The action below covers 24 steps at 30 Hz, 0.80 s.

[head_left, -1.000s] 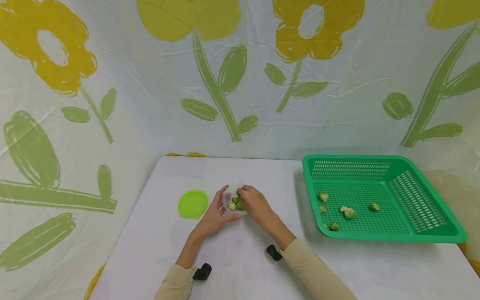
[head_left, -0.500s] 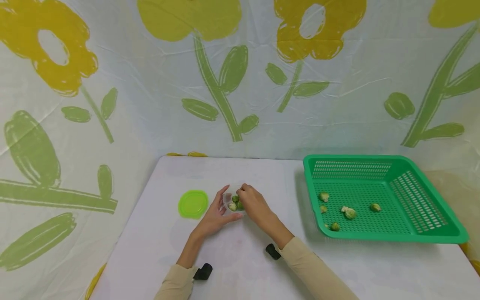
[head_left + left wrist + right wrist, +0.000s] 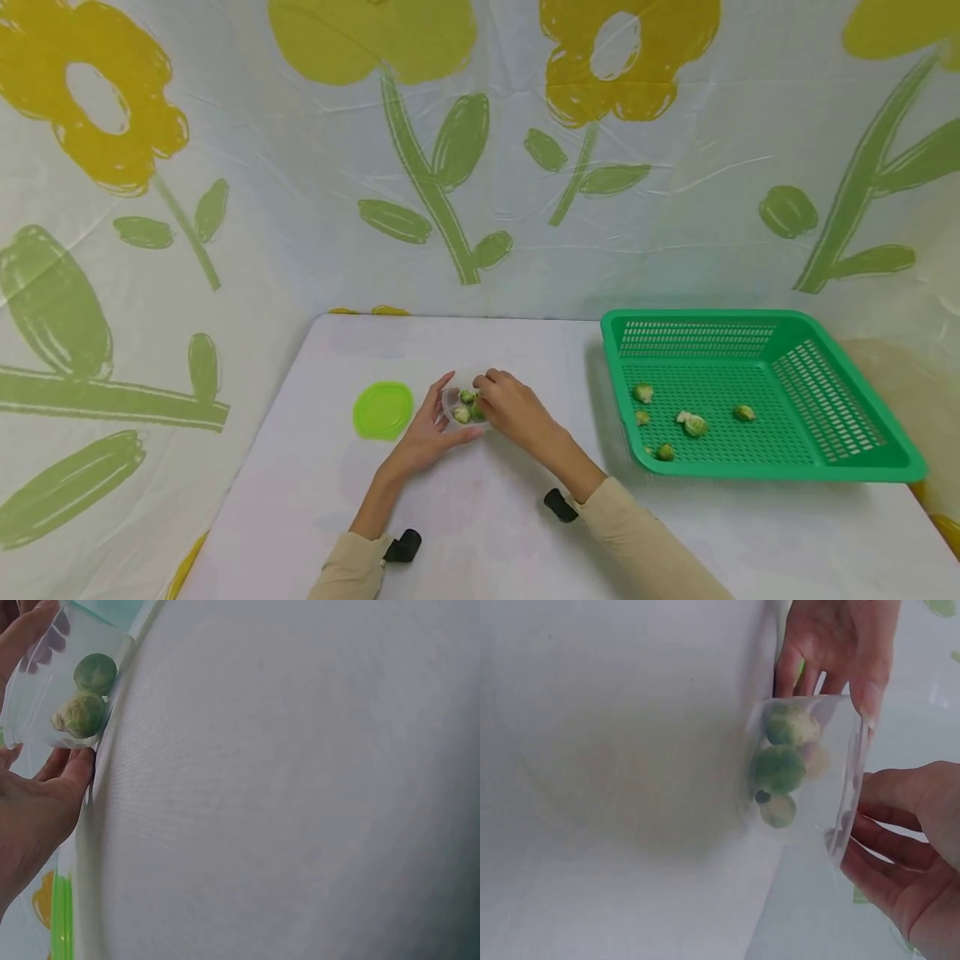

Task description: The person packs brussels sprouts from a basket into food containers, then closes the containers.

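Brussels sprouts [image 3: 778, 769] lie inside the clear container [image 3: 810, 819], just below the right hand [image 3: 516, 408]. Step judged: arranging them; fingertips should work lightly, without pressing the rim, against a firm opposite brace. Left hand [image 3: 426, 440] grips the container between thumb and fingers; right bends over the opening, fingers partly curled, any hold undetermined.

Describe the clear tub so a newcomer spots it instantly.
Find the big green basket, then go left across the white table to the person's left hand. It grips the clear tub, sprouts inside. Unlike the basket and flat lime-green lid, it's see-through.
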{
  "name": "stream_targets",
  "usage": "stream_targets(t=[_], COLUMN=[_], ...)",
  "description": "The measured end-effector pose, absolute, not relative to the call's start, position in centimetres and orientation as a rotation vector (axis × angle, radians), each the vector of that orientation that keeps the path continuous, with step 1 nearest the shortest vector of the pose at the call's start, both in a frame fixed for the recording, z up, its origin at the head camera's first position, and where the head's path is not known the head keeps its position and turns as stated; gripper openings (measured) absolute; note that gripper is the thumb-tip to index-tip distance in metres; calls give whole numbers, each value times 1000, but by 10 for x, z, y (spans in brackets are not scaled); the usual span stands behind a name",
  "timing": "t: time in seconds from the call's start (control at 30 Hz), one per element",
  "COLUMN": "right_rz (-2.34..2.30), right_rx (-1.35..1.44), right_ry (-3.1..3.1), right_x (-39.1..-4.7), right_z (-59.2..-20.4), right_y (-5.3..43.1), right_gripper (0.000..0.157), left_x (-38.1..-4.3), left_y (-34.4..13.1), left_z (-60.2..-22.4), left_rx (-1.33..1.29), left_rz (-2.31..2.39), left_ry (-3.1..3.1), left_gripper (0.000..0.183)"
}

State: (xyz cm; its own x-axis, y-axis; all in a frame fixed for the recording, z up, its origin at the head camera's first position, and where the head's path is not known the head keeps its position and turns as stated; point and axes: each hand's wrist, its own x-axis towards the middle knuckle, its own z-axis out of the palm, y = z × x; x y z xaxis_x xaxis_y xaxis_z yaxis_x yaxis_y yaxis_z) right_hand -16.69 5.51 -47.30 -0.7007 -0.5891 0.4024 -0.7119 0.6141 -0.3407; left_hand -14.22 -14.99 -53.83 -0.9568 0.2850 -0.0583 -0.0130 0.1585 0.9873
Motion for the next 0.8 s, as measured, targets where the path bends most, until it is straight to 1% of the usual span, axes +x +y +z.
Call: stream_targets(t=[0.2,0.8], right_rz=[678,729], right_rx=[1082,976], right_ry=[-2547,-2430], right_x=[-164,-162], right_z=[-467,-445], right_y=[67,111], right_gripper=[19,18], left_x=[-142,-141], left_y=[-149,-148], left_z=[-540,-537], left_rx=[267,230], left_rz=[1881,1867], left_ry=[2212,2230], left_gripper=[107,106])
